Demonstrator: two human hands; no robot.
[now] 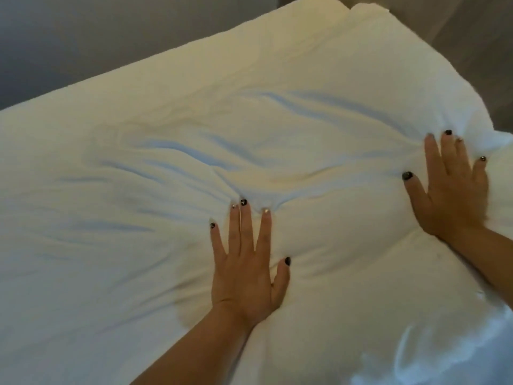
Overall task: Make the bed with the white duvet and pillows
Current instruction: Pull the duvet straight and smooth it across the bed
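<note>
A white duvet [166, 151] covers the bed and fills most of the view, with soft wrinkles across its middle. My left hand [245, 262] lies flat on it near the centre, fingers straight and spread, pressing the fabric down. My right hand [455, 190] presses flat on the duvet at the right, fingers spread, close to the bed's right edge. Creases bunch up ahead of both sets of fingertips. No pillow can be told apart from the bedding.
A grey floor or wall [55, 45] shows beyond the bed's far edge at the top left. A grey-brown surface [458, 37] lies past the bed's top right corner. Shinier white fabric [444, 351] lies at the bottom right.
</note>
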